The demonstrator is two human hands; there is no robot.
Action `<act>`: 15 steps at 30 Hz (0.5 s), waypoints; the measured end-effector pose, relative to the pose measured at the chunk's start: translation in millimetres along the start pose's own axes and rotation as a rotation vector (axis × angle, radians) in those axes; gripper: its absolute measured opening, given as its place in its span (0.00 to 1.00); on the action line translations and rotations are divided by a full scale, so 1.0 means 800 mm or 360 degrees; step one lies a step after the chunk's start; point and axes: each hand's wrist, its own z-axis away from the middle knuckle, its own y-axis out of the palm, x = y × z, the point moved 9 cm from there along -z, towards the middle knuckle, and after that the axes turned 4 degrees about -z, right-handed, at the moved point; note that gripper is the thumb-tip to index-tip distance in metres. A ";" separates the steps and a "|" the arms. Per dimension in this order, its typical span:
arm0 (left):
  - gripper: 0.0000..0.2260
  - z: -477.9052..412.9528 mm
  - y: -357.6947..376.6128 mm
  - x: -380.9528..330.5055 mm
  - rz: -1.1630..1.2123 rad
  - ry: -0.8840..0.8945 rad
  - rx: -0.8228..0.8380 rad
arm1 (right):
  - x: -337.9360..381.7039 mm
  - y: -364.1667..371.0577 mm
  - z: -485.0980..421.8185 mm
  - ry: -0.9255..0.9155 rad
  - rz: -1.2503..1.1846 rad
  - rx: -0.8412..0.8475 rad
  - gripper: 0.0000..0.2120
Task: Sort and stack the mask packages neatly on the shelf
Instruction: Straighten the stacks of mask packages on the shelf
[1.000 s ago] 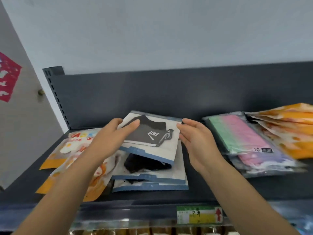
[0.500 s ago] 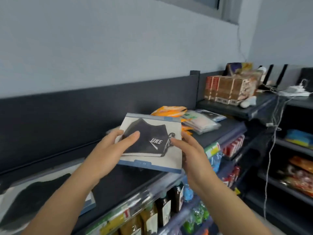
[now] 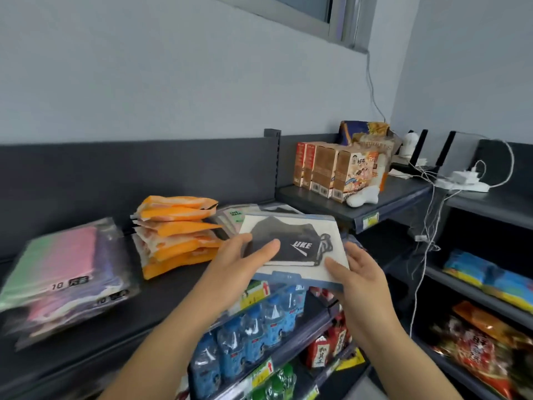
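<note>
- Both hands, left (image 3: pixel 235 262) and right (image 3: pixel 359 280), gripped the black-mask package (image 3: pixel 294 248) by its sides.
- It was held above the shelf (image 3: pixel 161 298) edge, right of the orange stack (image 3: pixel 176 232).

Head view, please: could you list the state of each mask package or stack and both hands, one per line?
Black mask package: held flat above the shelf edge, between both hands.
Left hand: gripping the package's left edge, thumb on top.
Right hand: supporting the package's right corner.
Orange packages: stacked unevenly on the shelf.
Pastel mask packages: lying stacked, blurred.
</note>
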 end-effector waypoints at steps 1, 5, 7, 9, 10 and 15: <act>0.33 -0.010 0.014 -0.004 -0.0002 -0.0011 -0.0007 | 0.005 -0.012 -0.015 0.0003 0.0043 -0.0013 0.18; 0.33 -0.058 0.051 -0.016 -0.0090 -0.0050 -0.0041 | 0.013 -0.043 -0.084 0.0001 0.0046 -0.0012 0.10; 0.33 -0.089 0.060 -0.021 -0.0166 -0.0050 -0.0064 | 0.012 -0.047 -0.124 -0.0002 0.0048 -0.0023 0.13; 0.32 -0.123 0.066 -0.023 -0.0217 -0.0047 -0.0087 | 0.005 -0.047 -0.166 -0.0005 0.0072 -0.0011 0.18; 0.32 -0.139 0.068 -0.023 -0.0227 -0.0053 -0.0088 | 0.001 -0.048 -0.187 -0.0021 0.0105 -0.0005 0.20; 0.34 -0.212 0.070 -0.009 -0.0191 -0.0195 -0.0048 | -0.005 -0.039 -0.282 -0.0072 0.0430 0.0019 0.23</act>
